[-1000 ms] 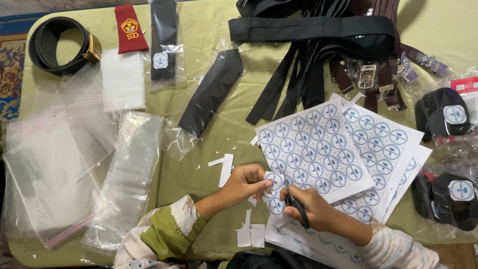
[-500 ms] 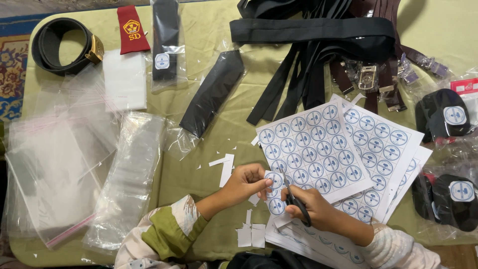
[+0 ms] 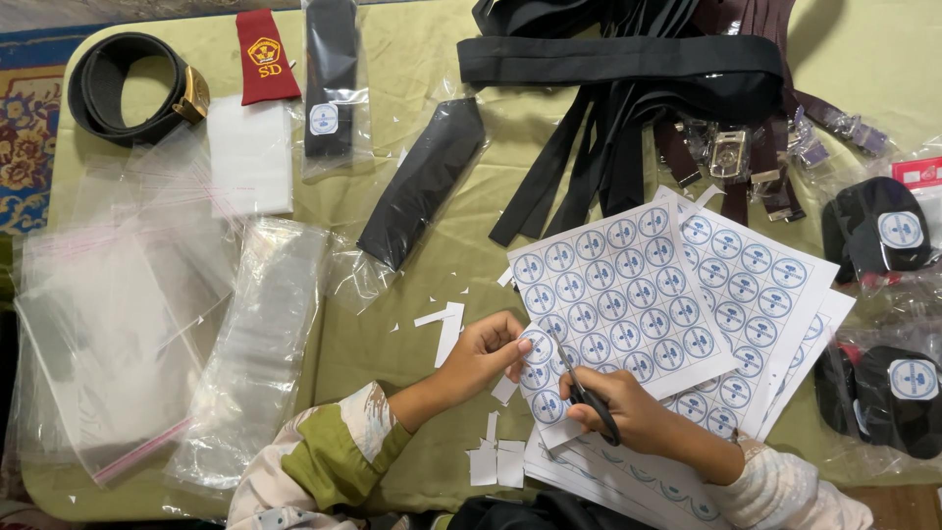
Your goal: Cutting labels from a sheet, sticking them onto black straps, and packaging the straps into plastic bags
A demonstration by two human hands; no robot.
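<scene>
- The right hand [image 3: 628, 412] is gripping black scissors [image 3: 586, 393], fingers curled through the handles; the blades are biting into the near edge of a sticker sheet [image 3: 618, 304].
- The left hand [image 3: 486, 353] is pinching that sheet's left corner between thumb and fingertips; paper scraps [image 3: 446, 324] are lying beside it.
- Farther off, black straps [image 3: 608, 108] are lying piled on the green table [image 3: 412, 324]; a coiled belt [image 3: 132, 88] is resting at the far left.

The sticker sheet [image 3: 628, 294] is white with rows of round blue emblems, lying flat atop similar sheets; black-handled scissors [image 3: 587, 391] cut into its lower-left corner, blades pointing up the sheet.
</scene>
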